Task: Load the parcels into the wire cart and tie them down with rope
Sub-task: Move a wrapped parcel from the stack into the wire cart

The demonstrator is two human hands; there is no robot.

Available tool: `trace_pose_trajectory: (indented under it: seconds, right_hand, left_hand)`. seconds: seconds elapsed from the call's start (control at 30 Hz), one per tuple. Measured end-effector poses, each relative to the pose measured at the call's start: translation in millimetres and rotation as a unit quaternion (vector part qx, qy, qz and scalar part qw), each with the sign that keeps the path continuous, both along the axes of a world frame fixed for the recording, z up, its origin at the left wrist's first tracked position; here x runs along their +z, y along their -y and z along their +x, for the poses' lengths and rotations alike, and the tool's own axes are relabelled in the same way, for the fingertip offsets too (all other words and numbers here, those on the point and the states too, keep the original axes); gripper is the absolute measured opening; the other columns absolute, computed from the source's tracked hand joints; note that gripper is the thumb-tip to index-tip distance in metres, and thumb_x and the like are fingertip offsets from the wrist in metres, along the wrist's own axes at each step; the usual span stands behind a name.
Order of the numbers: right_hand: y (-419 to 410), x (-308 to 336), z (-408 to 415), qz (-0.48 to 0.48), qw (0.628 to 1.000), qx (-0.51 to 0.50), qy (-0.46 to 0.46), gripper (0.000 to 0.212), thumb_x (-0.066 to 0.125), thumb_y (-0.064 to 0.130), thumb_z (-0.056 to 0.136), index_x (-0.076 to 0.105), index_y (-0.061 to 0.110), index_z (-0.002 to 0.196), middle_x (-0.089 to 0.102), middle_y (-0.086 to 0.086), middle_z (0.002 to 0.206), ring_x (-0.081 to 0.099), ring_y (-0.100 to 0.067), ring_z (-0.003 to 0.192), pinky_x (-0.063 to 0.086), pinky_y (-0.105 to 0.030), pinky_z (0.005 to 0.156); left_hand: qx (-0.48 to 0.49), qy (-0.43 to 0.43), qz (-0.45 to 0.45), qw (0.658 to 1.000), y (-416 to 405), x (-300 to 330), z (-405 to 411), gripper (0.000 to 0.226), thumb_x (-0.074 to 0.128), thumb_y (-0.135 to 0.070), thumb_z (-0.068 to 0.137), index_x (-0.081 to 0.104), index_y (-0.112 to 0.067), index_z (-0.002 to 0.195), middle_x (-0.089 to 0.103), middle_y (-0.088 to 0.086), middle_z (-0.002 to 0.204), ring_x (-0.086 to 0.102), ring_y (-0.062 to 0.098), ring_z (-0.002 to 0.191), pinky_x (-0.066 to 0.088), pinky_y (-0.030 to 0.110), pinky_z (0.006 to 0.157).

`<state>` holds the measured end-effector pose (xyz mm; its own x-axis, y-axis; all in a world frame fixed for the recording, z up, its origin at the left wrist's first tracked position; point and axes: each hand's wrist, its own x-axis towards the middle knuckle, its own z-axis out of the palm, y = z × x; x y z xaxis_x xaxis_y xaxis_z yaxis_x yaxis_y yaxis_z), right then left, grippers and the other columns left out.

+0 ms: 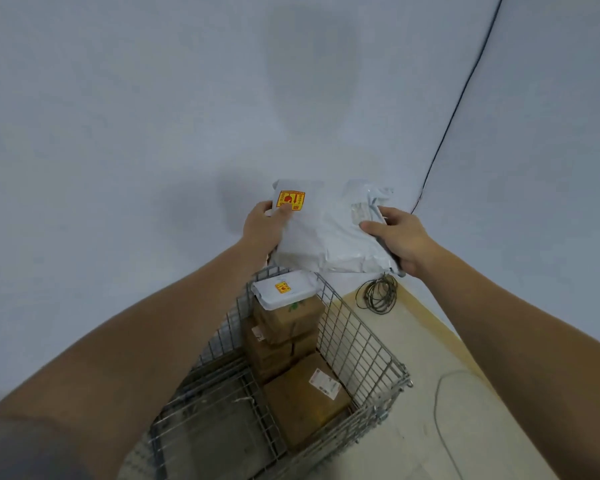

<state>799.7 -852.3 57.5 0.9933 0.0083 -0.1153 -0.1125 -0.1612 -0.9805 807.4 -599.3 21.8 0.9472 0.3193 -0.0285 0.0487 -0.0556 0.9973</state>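
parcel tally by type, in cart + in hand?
White poly mailers: 2, one held above the cart, one on top of the stack
Brown cardboard boxes: 3, two stacked, one on the cart floor
Total: 5

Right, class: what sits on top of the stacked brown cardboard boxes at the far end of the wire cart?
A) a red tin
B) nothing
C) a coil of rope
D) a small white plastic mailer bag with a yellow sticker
D: a small white plastic mailer bag with a yellow sticker lies on the stacked brown cardboard boxes inside the wire cart.
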Motion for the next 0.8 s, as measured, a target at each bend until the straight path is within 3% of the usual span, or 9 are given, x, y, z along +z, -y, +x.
trace_pose_trajectory:
  seconds: [0.07, 0.2, 0.3, 0.43, 0.5, 0.63, 0.73, 0.8]
  right_hand:
    - [1.8, -16.5, 29.7, -0.011, 1.000, 0.026, -0.009, 0.034, 0.079, 0.013, 0.085, 0.069, 0.024, 0.116, 0.075, -0.008, 0.107, 0.076, -0.030, 0.087, 0.063, -0.045, 0.076]
    - [5.5, -57.1, 90.0, -0.044, 0.994, 0.093, -0.024, 0.043, 0.080, 0.016, 0.084, 0.067, 0.021, 0.125, 0.075, -0.006, 0.094, 0.066, -0.021, 0.061, 0.056, -0.036, 0.057]
    - [4.1, -91.8, 135.0, -0.064, 0.986, 0.152, -0.033, 0.053, 0.078, 0.015, 0.086, 0.060, 0.019, 0.136, 0.072, -0.002, 0.109, 0.073, -0.019, 0.084, 0.061, -0.034, 0.072]
    - [-0.8, -151.7, 176.6, -0.117, 0.969, 0.215, -0.044, 0.056, 0.075, 0.015, 0.089, 0.054, 0.015, 0.141, 0.065, -0.003, 0.122, 0.065, -0.024, 0.106, 0.053, -0.035, 0.084]
    - [-2.7, -184.9, 184.3, -0.138, 0.960, 0.234, -0.064, 0.058, 0.073, 0.013, 0.090, 0.052, 0.013, 0.143, 0.061, -0.004, 0.124, 0.060, -0.024, 0.107, 0.048, -0.035, 0.087]
    - [-8.2, -257.4, 192.5, -0.174, 0.940, 0.282, -0.083, 0.053, 0.072, 0.010, 0.089, 0.052, 0.012, 0.138, 0.057, -0.004, 0.123, 0.056, -0.025, 0.115, 0.046, -0.037, 0.093]
    - [-8.9, -321.1, 183.9, -0.183, 0.929, 0.301, -0.111, 0.049, 0.072, 0.011, 0.088, 0.051, 0.019, 0.131, 0.058, 0.000, 0.124, 0.055, -0.022, 0.115, 0.045, -0.036, 0.095]
    - [-6.9, -367.7, 173.5, -0.193, 0.920, 0.319, -0.124, 0.044, 0.070, 0.006, 0.088, 0.051, 0.016, 0.127, 0.059, -0.002, 0.123, 0.056, -0.025, 0.117, 0.047, -0.041, 0.098]
  left_hand:
    - [0.021, -0.015, 0.010, 1.000, 1.0, -14.4, 17.0, 0.039, 0.067, -0.041, 0.094, 0.058, -0.017, 0.123, 0.070, 0.003, 0.104, 0.070, 0.017, 0.084, 0.057, 0.032, 0.068]
    - [0.074, -0.061, 0.034, 0.995, 2.9, -50.4, 44.8, 0.045, 0.068, -0.050, 0.091, 0.053, -0.017, 0.119, 0.066, 0.002, 0.107, 0.068, 0.021, 0.093, 0.060, 0.042, 0.081]
    - [0.098, -0.086, 0.044, 0.991, 5.4, -83.2, 58.8, 0.045, 0.065, -0.051, 0.093, 0.051, -0.017, 0.119, 0.065, 0.002, 0.109, 0.068, 0.022, 0.095, 0.059, 0.042, 0.081]
    - [0.116, -0.137, -0.013, 0.984, 14.3, -139.5, 64.9, 0.040, 0.066, -0.047, 0.093, 0.055, -0.023, 0.124, 0.068, -0.003, 0.110, 0.070, 0.015, 0.091, 0.056, 0.032, 0.068]
    - [0.108, -0.156, -0.032, 0.981, 18.6, -174.4, 60.3, 0.029, 0.066, -0.032, 0.096, 0.060, -0.026, 0.124, 0.070, 0.000, 0.116, 0.070, 0.019, 0.097, 0.059, 0.038, 0.077]
    - [0.100, -0.195, -0.043, 0.975, 23.9, -244.6, 44.1, 0.038, 0.068, -0.012, 0.093, 0.063, -0.030, 0.126, 0.071, 0.001, 0.116, 0.071, 0.024, 0.102, 0.061, 0.045, 0.084]
    - [0.108, -0.225, -0.022, 0.968, 27.9, -298.1, 27.5, 0.036, 0.079, -0.021, 0.086, 0.064, -0.044, 0.110, 0.071, -0.012, 0.109, 0.071, 0.010, 0.094, 0.062, 0.030, 0.072]
    - [0.106, -0.248, -0.009, 0.963, 31.8, -337.6, 12.7, 0.036, 0.082, -0.026, 0.083, 0.066, -0.042, 0.112, 0.074, -0.014, 0.105, 0.071, 0.003, 0.090, 0.057, 0.017, 0.063]
